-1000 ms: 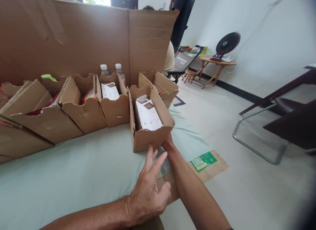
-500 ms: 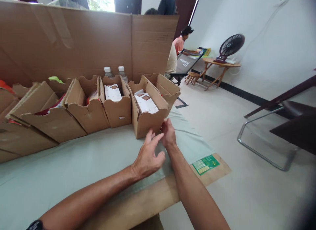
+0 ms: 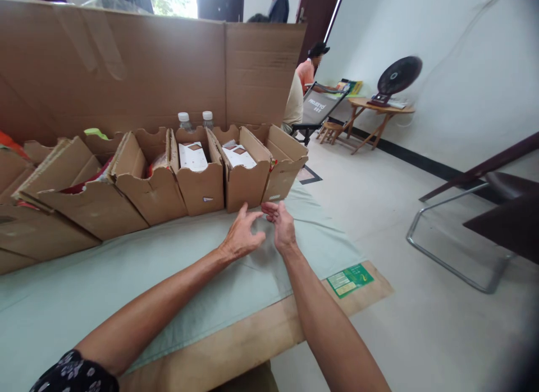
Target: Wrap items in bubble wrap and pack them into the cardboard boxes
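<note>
My left hand [image 3: 243, 233] is open, its fingertips close to the lower front of a cardboard bin [image 3: 247, 187] that has a white box [image 3: 239, 156] in it. Beside it my right hand [image 3: 283, 226] is also open, fingers pointing in toward the bin's lower right corner. Neither hand holds anything; whether the fingertips touch the cardboard I cannot tell. To the right stands the end cardboard bin [image 3: 283, 178], with something red and green partly showing at its edge. On the left is another cardboard bin [image 3: 202, 190] holding a similar white box [image 3: 192, 156].
More cardboard bins [image 3: 154, 195] run left along the green cloth [image 3: 202, 313]. Two capped bottles [image 3: 184, 120] and a tall cardboard panel [image 3: 168, 77] stand behind. A green label [image 3: 350, 279] lies at the table corner. Farther off are a person [image 3: 306, 71], a fan [image 3: 393, 77] and chairs.
The bin in front of my hands has moved back into line with its neighbours. Both hands have gone forward a little, and the left has shifted left.
</note>
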A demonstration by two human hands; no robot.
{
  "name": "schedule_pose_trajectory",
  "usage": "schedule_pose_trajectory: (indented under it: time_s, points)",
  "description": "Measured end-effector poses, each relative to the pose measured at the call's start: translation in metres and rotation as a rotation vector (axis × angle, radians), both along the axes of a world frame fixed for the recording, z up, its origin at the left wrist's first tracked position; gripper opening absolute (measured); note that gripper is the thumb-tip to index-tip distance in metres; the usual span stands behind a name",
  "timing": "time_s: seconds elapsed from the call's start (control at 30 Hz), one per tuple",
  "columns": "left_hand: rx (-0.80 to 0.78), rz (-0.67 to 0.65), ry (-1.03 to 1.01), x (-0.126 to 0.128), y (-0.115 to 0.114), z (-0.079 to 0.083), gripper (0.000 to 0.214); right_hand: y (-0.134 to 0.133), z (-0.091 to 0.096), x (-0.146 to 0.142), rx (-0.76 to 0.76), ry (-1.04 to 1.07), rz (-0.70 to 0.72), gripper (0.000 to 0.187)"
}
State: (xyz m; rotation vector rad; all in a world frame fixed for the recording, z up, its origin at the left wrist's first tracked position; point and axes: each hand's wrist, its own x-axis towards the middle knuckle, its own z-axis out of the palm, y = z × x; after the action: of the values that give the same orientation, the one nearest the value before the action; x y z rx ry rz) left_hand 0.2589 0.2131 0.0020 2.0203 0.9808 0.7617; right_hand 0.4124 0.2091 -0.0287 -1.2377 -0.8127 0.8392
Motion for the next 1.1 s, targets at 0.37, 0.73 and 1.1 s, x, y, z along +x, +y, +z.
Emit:
schedule_pose_trajectory:
  time_s: [0.37,0.73,1.1]
  points:
    - [0.11,0.216,-0.08,-0.035,0.004,-0.008,0.05,0.007,0.003,-0.009,0.035,-0.182,0.043,0.073]
    - [0.182,0.255,-0.078,-0.025,0.013,-0.013,0.055,0.014,-0.005,-0.002,0.048,-0.252,0.145,0.068]
    - [0.183,0.137,0.09,-0.108,-0.02,-0.025,0.045,0.009,-0.008,-0.001,0.016,-0.345,0.077,0.063]
